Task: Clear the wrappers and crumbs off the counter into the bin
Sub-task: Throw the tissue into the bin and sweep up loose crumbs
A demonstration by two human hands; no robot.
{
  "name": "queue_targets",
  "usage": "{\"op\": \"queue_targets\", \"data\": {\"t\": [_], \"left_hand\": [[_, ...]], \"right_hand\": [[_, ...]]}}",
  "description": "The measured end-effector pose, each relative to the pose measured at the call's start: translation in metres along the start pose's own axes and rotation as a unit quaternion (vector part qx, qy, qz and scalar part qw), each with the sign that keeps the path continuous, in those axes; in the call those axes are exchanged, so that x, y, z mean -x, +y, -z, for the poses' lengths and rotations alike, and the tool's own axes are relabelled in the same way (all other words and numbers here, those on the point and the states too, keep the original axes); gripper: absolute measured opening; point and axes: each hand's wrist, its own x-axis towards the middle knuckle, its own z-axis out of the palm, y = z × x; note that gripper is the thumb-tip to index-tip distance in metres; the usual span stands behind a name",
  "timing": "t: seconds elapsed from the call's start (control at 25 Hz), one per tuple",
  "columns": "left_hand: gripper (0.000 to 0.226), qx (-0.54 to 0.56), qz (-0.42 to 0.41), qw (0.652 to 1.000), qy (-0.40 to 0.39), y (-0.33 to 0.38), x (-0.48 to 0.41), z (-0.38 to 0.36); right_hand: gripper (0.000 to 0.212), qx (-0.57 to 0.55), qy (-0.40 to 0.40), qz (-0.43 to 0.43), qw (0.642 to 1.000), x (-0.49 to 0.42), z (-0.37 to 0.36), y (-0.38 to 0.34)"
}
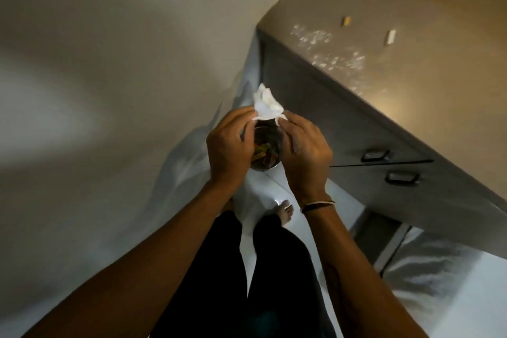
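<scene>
Both my hands hold a crumpled white tissue (265, 104) by its lower corners, straight above a small round bin (267, 149) on the floor. My left hand (230, 147) pinches the tissue's left corner and my right hand (304, 152) pinches the right one. Inside the bin lie colourful wrappers, partly hidden between my hands. On the brown counter (428, 35) to the right lie scattered white crumbs (332, 49), a small yellowish wrapper (346, 21) and a white wrapper (390, 37).
Grey cabinet drawers with dark handles (375, 156) run under the counter, close to my right hand. A beige wall (109, 63) stands on the left. My legs and a bare foot (285, 212) stand on the white floor below the bin.
</scene>
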Motion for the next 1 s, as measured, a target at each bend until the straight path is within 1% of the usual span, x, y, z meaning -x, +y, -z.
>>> {"op": "queue_targets", "data": {"t": [0.04, 0.12, 0.2, 0.28, 0.4, 0.48, 0.56, 0.64, 0.68, 0.72, 0.8, 0.88, 1.0], "left_hand": [[0.019, -0.015, 0.034, 0.999, -0.024, -0.025, 0.014, -0.005], [0.020, -0.037, 0.100, 0.991, -0.082, -0.063, 0.039, -0.017], [0.021, -0.070, 0.142, 0.978, -0.133, -0.106, 0.059, -0.042], [0.022, -0.098, 0.159, 0.966, -0.177, -0.146, 0.076, -0.079], [0.022, -0.115, 0.150, 0.956, -0.225, -0.200, 0.084, -0.157], [0.028, -0.122, 0.150, 0.939, -0.284, -0.231, 0.080, -0.207], [0.038, -0.159, 0.125, 0.905, -0.373, -0.264, 0.082, -0.251], [0.051, -0.199, 0.083, 0.869, -0.445, -0.288, 0.092, -0.271], [0.056, -0.198, 0.072, 0.869, -0.447, -0.294, 0.097, -0.270], [0.057, -0.181, 0.090, 0.878, -0.434, -0.295, 0.103, -0.260], [0.057, -0.158, 0.104, 0.895, -0.404, -0.287, 0.116, -0.237], [0.061, -0.170, 0.068, 0.898, -0.399, -0.261, 0.121, -0.203], [0.064, -0.164, 0.017, 0.914, -0.371, -0.202, 0.106, -0.161]], "right_hand": [[0.024, -0.003, -0.062, -0.031, 0.998, 0.011, -0.019, 0.008], [0.029, 0.006, -0.182, -0.095, 0.979, 0.034, -0.051, 0.032], [0.029, 0.025, -0.249, -0.125, 0.960, 0.056, -0.087, 0.066], [0.026, 0.039, -0.284, -0.145, 0.947, 0.074, -0.125, 0.104], [0.025, 0.070, -0.300, -0.163, 0.937, 0.090, -0.188, 0.160], [0.028, 0.080, -0.310, -0.178, 0.930, 0.096, -0.227, 0.189], [0.032, 0.047, -0.333, -0.229, 0.914, 0.103, -0.262, 0.220], [0.035, 0.039, -0.361, -0.268, 0.892, 0.113, -0.277, 0.241], [0.036, 0.049, -0.364, -0.270, 0.890, 0.118, -0.277, 0.245], [0.040, 0.059, -0.361, -0.262, 0.893, 0.124, -0.272, 0.243], [0.056, 0.080, -0.360, -0.224, 0.902, 0.135, -0.252, 0.227], [0.068, 0.098, -0.362, -0.212, 0.902, 0.136, -0.220, 0.199], [0.072, 0.130, -0.343, -0.180, 0.913, 0.118, -0.169, 0.149]]}}
